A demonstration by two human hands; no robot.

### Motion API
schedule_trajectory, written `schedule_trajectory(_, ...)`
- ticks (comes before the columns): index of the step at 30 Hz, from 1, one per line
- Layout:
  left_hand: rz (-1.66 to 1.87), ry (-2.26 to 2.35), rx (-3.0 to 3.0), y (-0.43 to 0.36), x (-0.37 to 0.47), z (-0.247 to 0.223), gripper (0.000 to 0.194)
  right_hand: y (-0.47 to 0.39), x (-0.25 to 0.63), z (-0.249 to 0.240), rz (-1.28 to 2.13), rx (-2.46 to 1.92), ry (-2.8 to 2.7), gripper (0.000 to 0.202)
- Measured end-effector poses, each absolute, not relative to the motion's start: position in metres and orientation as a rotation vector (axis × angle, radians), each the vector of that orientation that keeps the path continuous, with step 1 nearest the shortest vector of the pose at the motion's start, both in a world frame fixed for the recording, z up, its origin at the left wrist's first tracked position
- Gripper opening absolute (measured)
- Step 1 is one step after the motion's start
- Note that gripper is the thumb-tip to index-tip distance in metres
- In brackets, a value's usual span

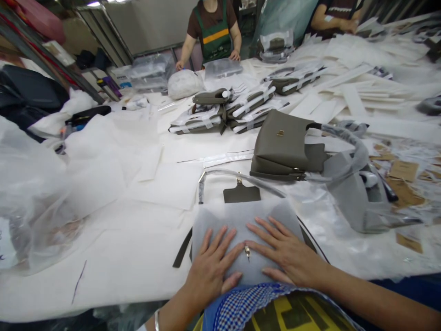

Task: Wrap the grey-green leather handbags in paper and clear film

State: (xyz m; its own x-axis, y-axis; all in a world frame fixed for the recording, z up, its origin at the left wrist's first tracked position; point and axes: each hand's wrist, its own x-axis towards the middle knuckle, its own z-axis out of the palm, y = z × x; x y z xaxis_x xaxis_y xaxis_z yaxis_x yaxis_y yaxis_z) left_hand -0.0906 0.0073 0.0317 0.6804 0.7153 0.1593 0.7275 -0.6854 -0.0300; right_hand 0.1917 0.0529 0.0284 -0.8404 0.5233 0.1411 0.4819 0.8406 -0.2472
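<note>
While pressed flat side by side, smoothing grey tissue wrap [241, 225] over a bag at the desk [131, 257] near edge.
Left hand [210, 266] spread open, palm down; right hand [285, 253] likewise, fingers fanned, gripping nothing. Likely next: folding the wrap under, needing even pressure. Farther right, lying unwrapped, an olive handbag [282, 142].

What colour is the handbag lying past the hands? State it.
Grey-green, olive-like handbag with a small gold clasp; the head view shows it.
</note>
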Motion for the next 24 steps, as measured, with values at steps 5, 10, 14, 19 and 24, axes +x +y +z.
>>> schedule_trajectory(5, -0.413, -1.064, -2.753, 0.019, -0.098, 0.021, 0.058, 0.059, 0.195, 0.008, 0.047, -0.701, -2.798, 0.066)
schedule_trajectory(10, -0.497, -1.105, -2.791, 0.032, -0.104, 0.025, 0.037, 0.063, 0.197, 0.005, -0.031, -0.722, -2.766, 0.048)
schedule_trajectory(14, -0.49, -1.281, -2.724, 0.049, -0.099, 0.041, 0.035, 0.069, 0.193, 0.021, -0.029, -0.965, -2.733, 0.044)
schedule_trajectory(19, -0.405, -1.496, -2.709, 0.067, -0.089, 0.051, 0.055, 0.08, 0.181, 0.033, -0.027, -1.19, -2.686, 0.047)
schedule_trajectory(24, -0.355, -1.61, -2.823, 0.078, -0.088, 0.057, 0.053, 0.09, 0.175, 0.044, 0.129, -1.254, -2.656, 0.044)
